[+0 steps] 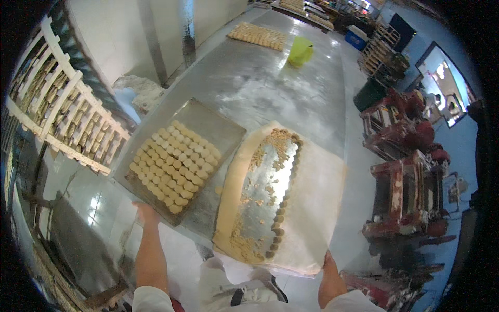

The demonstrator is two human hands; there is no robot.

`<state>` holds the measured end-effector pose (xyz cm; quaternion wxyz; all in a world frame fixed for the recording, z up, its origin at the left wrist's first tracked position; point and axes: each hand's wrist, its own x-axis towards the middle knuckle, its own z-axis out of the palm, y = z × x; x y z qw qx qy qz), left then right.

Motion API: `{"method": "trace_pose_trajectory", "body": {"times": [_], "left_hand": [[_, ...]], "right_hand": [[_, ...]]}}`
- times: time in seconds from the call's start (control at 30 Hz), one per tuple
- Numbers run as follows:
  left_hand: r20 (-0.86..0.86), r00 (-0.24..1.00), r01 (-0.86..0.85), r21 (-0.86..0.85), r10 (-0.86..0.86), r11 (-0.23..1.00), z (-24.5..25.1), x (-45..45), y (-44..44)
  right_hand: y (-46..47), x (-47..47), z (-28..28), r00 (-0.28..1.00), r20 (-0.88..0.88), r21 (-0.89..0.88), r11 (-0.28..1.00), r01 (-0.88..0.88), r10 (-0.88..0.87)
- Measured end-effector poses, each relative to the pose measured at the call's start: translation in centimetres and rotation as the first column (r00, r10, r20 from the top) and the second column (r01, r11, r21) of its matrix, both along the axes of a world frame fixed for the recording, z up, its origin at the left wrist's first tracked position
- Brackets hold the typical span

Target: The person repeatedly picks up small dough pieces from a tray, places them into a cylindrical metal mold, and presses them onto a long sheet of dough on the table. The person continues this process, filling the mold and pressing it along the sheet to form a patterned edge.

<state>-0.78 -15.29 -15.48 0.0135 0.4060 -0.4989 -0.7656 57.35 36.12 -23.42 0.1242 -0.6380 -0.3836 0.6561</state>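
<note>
My left hand [147,212] is at the table's near edge, by the corner of a metal baking tray [212,119]. Several rows of small round dough pieces [175,160] cover much of that tray. My right hand [330,260] touches or nearly touches the near right corner of a pale, smooth sheet [312,202], which may be dough or a covering. A scalloped line of round cuts runs along the sheet's inner side. Dough crumbs [247,241] lie on the bare metal beside it, next to a thick pale strip [229,199]. The fingers of both hands are partly hidden.
Flour dusts the long metal table [265,89]. Farther along stand a yellow-green plastic container [300,52] and another tray of dough pieces [257,36]. Pale slatted racks [66,101] are at the left. Red-painted machines [405,195] line the right side.
</note>
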Motion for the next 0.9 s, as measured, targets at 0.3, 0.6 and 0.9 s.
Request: {"method": "trace_pose_trajectory", "body": {"times": [0.3,0.6,0.9], "left_hand": [[-0.135,0.961,0.251,0.054,-0.242,0.967,-1.3,-0.9,-2.0],[0.417,0.557,0.75,0.118,-0.718,0.65,-8.6,18.6,-7.9],[0.776,0.276,0.9,-0.002,-0.567,0.436,-7.0,37.3,-10.3]], "right_hand": [[-2.3,-0.2,1.2,0.997,-0.068,0.065,0.997,0.045,-0.04],[-7.7,8.3,5.1,0.97,0.206,0.02,0.991,0.13,-0.131],[4.3,9.8,6.6,0.901,0.052,0.117,0.898,0.424,-0.432]]}}
